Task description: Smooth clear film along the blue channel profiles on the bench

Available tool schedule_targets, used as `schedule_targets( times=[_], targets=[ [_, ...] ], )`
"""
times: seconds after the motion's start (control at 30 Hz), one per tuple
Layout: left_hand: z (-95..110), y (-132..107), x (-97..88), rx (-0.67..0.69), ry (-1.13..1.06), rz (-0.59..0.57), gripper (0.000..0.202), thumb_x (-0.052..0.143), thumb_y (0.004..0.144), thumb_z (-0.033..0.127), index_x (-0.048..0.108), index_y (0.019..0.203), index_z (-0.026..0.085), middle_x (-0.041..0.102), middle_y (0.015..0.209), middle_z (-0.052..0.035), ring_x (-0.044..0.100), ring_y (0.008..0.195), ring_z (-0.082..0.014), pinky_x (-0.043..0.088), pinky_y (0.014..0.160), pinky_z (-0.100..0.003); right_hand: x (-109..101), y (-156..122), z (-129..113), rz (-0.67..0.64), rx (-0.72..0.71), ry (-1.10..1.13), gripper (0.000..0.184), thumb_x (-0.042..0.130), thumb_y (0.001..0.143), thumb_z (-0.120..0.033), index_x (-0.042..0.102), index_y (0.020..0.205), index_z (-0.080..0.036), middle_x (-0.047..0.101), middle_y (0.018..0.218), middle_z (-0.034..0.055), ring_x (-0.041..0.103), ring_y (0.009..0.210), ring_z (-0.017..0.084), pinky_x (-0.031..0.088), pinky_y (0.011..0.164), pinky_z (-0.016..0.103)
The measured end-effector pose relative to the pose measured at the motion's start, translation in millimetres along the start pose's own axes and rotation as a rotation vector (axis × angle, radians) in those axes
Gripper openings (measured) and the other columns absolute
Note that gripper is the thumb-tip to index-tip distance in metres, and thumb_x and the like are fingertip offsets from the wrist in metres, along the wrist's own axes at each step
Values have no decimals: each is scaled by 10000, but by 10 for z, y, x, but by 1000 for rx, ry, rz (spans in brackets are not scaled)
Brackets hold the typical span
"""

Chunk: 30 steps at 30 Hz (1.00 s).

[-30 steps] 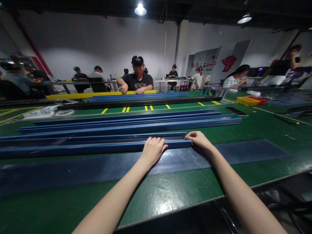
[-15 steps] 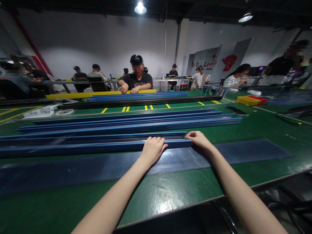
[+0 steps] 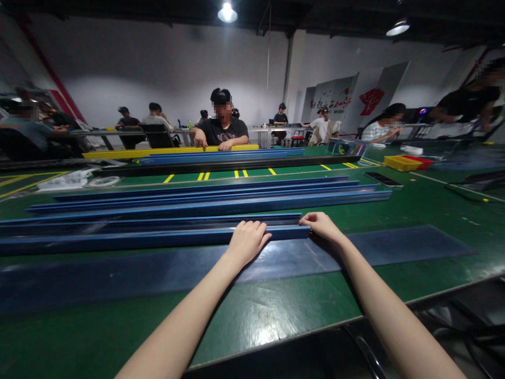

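A long blue channel strip [image 3: 150, 239] lies across the table in front of me, its open side up. My left hand [image 3: 248, 241] is curled over its near wall, a little short of the right end, with the fingers inside the channel. At that right end, my right hand [image 3: 319, 225] has its fingers closed on the strip's tip; whether they pinch anything else is hidden. A flat, see-through bluish strip [image 3: 410, 245] lies on the table under both forearms, nearer to me than the channel.
More blue channels [image 3: 276, 198] lie parallel just beyond. Farther back are a black bar [image 3: 252, 165], a phone [image 3: 382, 179], a yellow tray [image 3: 401, 163] and crumpled plastic [image 3: 65, 180]. Across the green table [image 3: 272, 321], a person [image 3: 221, 129] handles a yellow bar [image 3: 150, 153].
Both my hands stay in place on the channel. Across the table, the yellow bar has shifted slightly to the right. The person standing at the far right has moved.
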<state>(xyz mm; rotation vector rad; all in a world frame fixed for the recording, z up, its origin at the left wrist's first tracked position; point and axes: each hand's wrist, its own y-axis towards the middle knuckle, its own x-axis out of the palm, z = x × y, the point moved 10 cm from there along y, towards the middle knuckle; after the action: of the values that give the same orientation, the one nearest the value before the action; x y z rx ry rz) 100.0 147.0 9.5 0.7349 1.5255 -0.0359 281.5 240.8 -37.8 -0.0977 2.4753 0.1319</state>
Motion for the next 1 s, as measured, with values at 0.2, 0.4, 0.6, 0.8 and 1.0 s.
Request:
schedule_targets(
  times=[0.2, 0.4, 0.6, 0.8, 1.0],
  targets=[
    [-52, 22, 47, 9, -20, -44, 287, 387, 870, 415, 536, 905, 172, 627, 871, -47, 570, 819, -192, 384, 691, -287, 10, 5, -2, -3, -9, -17, 240, 532, 616, -360, 621, 628, -138, 590, 586, 36, 475, 516, 106, 336, 489, 227],
    [-144, 34, 10, -21, -138, -37, 240, 467, 834, 410, 485, 892, 177, 611, 893, -30, 570, 803, -172, 402, 667, -257, 7, 9, -2, 3, -17, -30, 233, 535, 620, -357, 625, 629, -142, 606, 599, 41, 491, 528, 112, 347, 505, 229],
    [-194, 22, -29, -49, -244, -11, 200, 520, 810, 381, 465, 801, 189, 578, 825, -4, 551, 757, -153, 393, 626, -236, 5, 2, -17, 6, -22, -49, 235, 533, 620, -359, 627, 631, -144, 620, 614, 48, 516, 554, 128, 349, 512, 234],
    [-192, 33, -15, -64, -244, -22, 204, 521, 812, 377, 469, 766, 185, 572, 790, -7, 547, 740, -151, 387, 624, -234, -3, -10, -55, 16, -35, -57, 213, 528, 621, -345, 613, 605, -151, 628, 619, 48, 538, 582, 138, 358, 546, 240],
    [-179, 30, -26, -67, -175, -36, 229, 498, 821, 406, 491, 782, 181, 590, 800, -17, 558, 752, -158, 386, 638, -242, -7, -10, -53, 25, -38, -63, 201, 528, 624, -338, 614, 612, -157, 636, 633, 49, 550, 605, 145, 361, 560, 240]
  ],
)
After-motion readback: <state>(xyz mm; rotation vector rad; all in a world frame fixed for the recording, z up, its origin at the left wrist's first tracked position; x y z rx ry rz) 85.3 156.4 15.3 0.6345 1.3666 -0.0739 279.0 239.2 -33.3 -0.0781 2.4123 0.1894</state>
